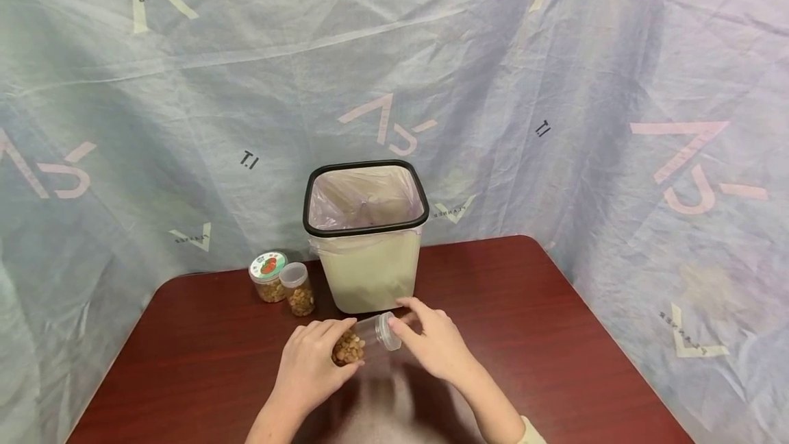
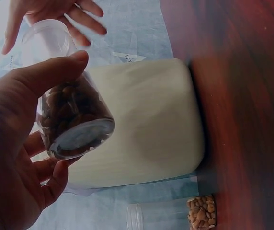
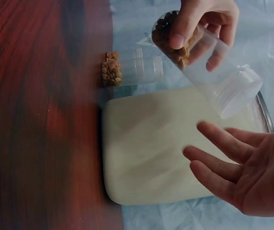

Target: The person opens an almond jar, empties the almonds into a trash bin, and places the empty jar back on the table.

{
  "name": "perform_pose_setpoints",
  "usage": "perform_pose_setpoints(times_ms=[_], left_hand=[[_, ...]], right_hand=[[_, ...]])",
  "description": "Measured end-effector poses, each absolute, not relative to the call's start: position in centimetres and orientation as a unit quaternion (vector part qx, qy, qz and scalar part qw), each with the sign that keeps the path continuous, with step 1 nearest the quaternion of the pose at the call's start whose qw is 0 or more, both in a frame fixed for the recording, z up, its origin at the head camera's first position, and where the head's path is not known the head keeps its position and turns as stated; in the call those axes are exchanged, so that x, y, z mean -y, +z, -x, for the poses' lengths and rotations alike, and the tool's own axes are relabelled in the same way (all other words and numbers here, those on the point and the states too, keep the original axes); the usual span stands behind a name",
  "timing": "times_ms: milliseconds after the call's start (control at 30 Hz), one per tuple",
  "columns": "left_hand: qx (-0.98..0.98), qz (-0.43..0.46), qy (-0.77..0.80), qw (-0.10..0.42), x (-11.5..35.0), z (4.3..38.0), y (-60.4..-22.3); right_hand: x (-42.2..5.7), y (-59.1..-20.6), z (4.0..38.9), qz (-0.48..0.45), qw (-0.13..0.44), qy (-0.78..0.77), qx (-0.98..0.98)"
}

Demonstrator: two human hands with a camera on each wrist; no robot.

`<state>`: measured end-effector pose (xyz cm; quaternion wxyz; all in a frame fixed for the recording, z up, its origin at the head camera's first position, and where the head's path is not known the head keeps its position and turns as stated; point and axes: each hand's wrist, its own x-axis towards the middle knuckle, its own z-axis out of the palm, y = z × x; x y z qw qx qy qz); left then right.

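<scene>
Jar was held up on the near side of the bin, left hand wrapped round its base end, where the brown pieces sat. Long axis ran crosswise to the bin's front: base toward the bin's left, clear lid toward its right and tipped higher. Right hand was the one nearer the lid, off the bin's near right, fingers spread, gripping nothing (head view had the thumb overlapping the lid; right wrist view showed a gap). Narrow jar and wide jar stood left of the bin.
</scene>
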<state>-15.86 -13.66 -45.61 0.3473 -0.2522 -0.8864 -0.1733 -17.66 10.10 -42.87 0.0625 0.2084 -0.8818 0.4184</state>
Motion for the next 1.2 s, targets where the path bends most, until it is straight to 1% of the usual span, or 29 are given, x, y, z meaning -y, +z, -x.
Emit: perform_pose_setpoints(times_ms=[100, 267, 367, 500, 667, 733, 800, 1000, 1200], left_hand=[[0.888, 0.252, -0.173, 0.343, 13.6, 15.8, -45.7], [0.892, 0.250, -0.174, 0.335, 13.6, 15.7, -45.9], [0.897, 0.247, -0.178, 0.322, 13.6, 15.7, -45.9], [0.901, 0.244, -0.182, 0.308, 13.6, 15.6, -46.1], [0.906, 0.241, -0.183, 0.295, 13.6, 15.7, -46.2], [0.908, 0.240, -0.184, 0.289, 13.6, 15.7, -46.2], [0.909, 0.241, -0.184, 0.286, 13.6, 15.7, -46.2], [0.910, 0.240, -0.179, 0.287, 13.7, 15.7, -46.1], [0.914, 0.232, -0.177, 0.280, 13.8, 15.6, -46.1]], right_hand=[[-10.1, -42.8, 17.7, -0.200, 0.043, 0.406, 0.891], [-10.3, -43.0, 17.9, -0.212, 0.019, 0.410, 0.887], [-10.4, -43.1, 18.0, -0.234, 0.008, 0.433, 0.871], [-10.7, -43.4, 18.2, -0.293, -0.003, 0.470, 0.832], [-11.2, -43.5, 18.5, -0.384, 0.038, 0.461, 0.799], [-11.3, -43.4, 18.5, -0.407, 0.058, 0.451, 0.792], [-11.4, -43.4, 18.5, -0.418, 0.064, 0.450, 0.787], [-11.4, -43.4, 18.5, -0.408, 0.057, 0.460, 0.787], [-11.5, -42.9, 18.1, -0.362, 0.016, 0.481, 0.798]])
